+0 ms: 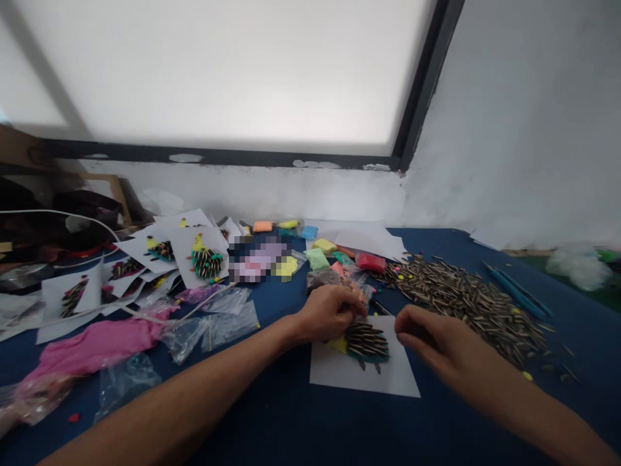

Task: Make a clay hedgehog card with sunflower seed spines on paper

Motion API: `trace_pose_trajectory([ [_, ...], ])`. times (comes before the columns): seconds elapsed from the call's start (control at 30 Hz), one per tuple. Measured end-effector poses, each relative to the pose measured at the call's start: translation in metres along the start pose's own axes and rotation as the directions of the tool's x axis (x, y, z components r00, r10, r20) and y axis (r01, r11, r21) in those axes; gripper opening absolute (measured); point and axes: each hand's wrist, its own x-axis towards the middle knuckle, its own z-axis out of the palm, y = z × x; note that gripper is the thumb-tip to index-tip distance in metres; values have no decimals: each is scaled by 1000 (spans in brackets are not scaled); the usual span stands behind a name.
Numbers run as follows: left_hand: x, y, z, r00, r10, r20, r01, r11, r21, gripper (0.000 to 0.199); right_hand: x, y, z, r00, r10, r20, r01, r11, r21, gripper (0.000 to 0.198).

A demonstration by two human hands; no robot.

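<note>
A white sheet of paper (334, 372) lies on the blue table. On it is a hedgehog figure (367, 342) with a yellow head, a teal body and sunflower seeds as spines. My left hand (327, 314) is over the sheet's upper left, its fingers curled together above the yellow head, which it partly covers. Beside the sheet's right edge, my right hand (431, 333) has its thumb and fingertips drawn together in a pinch. Whatever either hand may hold is too small or hidden to make out.
A large heap of sunflower seeds (456, 298) spreads at right beside blue tweezers or scissors (517, 288). Coloured clay packs, including a red one (371, 262), stand behind my hands. At left lie finished seed pictures (206, 259), plastic bags (233, 323), a pink bag (97, 346) and a white cable.
</note>
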Motion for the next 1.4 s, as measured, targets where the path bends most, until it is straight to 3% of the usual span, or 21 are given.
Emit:
trace_pose_trajectory([
  [0.37, 0, 0, 0, 1000, -14, 1, 14, 999, -37, 41, -4, -9, 5, 993, 16, 117, -25, 997, 74, 12],
  [0.63, 0, 3, -3, 999, -29, 18, 29, 1000, 2, 43, -6, -9, 6, 996, 3, 93, -22, 977, 213, 13],
  [0.77, 0, 3, -3, 1000, -21, 20, 21, 1000, -5, 42, -4, -9, 3, 994, 37, 101, -55, 982, 183, 12],
  [1.4, 1, 0, -1, 1000, -21, 17, 22, 999, -32, 42, -5, -1, 11, 992, -71, 103, 83, 990, -113, 15],
])
